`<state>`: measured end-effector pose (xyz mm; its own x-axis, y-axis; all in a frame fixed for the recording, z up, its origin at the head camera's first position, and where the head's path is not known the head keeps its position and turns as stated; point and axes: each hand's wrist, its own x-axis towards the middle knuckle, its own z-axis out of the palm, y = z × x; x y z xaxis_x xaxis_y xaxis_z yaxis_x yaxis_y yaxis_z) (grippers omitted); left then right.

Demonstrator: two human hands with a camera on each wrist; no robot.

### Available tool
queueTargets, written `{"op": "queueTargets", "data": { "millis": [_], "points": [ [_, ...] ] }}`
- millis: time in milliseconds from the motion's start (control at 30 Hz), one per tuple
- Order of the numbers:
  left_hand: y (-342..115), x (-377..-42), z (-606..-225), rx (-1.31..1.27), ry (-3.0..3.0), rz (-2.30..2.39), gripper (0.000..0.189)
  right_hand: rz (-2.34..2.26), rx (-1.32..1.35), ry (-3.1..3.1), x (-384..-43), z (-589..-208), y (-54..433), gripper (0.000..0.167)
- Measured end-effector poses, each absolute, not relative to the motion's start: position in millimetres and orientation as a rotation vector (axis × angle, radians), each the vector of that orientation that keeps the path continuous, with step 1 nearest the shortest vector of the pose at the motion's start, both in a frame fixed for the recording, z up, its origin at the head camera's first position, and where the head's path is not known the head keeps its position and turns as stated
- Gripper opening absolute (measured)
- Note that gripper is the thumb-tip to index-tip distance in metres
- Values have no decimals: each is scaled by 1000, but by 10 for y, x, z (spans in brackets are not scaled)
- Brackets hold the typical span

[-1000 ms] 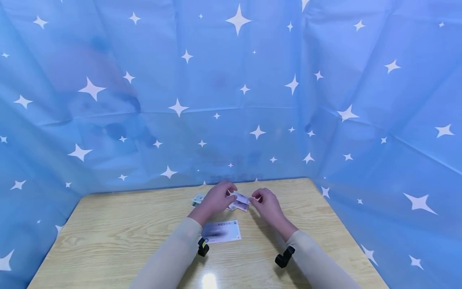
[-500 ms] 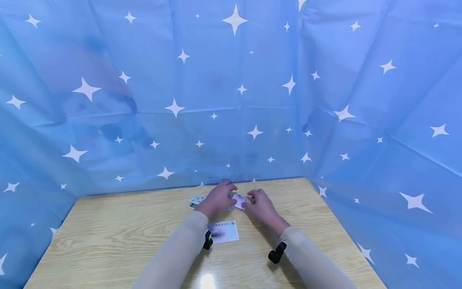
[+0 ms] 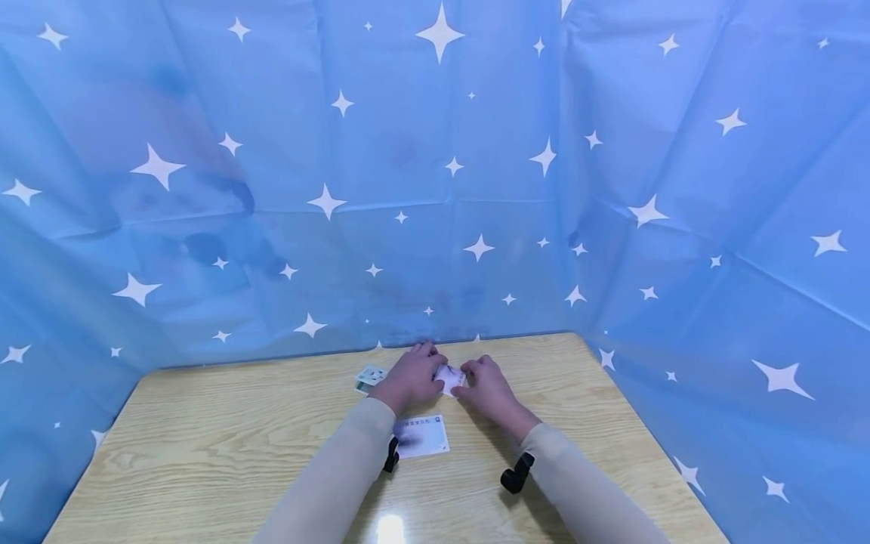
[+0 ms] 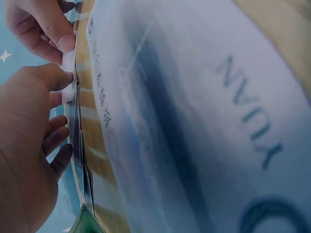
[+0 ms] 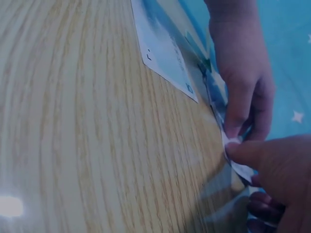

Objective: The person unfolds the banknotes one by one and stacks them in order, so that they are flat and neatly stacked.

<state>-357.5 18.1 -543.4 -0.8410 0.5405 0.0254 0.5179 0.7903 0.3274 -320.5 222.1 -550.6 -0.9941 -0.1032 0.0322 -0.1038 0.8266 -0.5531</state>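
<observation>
In the head view a small pale purple banknote lies between both hands near the table's back edge. My left hand pinches its left part with thumb and fingers. Its right edge is pinched by my right hand. The wrist views show the thumbs close together on the pale note, whose far side is hidden by fingers. Other notes overlap under and beside the left hand, partly covered, among them a green banknote. Nearer to me a larger-looking pale banknote, printed YUAN, lies flat, partly behind the left wrist.
The light wooden table meets a blue star-patterned curtain at the back. Black wrist cameras hang at both sleeves. A bright light reflection shows on the tabletop near the front.
The right hand has shifted slightly left, closer to the left hand. The purple note, showing a raised fold earlier, now looks flatter and smaller between the fingers.
</observation>
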Motion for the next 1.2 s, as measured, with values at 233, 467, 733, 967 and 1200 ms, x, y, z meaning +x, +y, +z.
{"op": "queueTargets", "data": {
  "millis": [233, 467, 733, 967, 1200],
  "points": [
    [187, -3580, -5456, 875, 2933, 567, 45, 1013, 161, -2950, -3224, -5538, 2207, 46],
    [221, -3627, -5459, 850, 2951, 608, 42, 1173, 164, -2840, -3187, -5546, 2174, 31],
    [203, -3612, -5434, 738, 2828, 906, 24, 1222, 192, -2682, -3124, -5530, 2170, 14],
    [138, -3552, -5361, 734, 2704, 1180, 12, 1435, 158, -2589, -3076, -5430, 2187, 11],
    [86, -3484, -5276, 789, 2651, 1291, 11, 1587, 173, -2508, -3036, -5343, 2203, 15]
  ]
}}
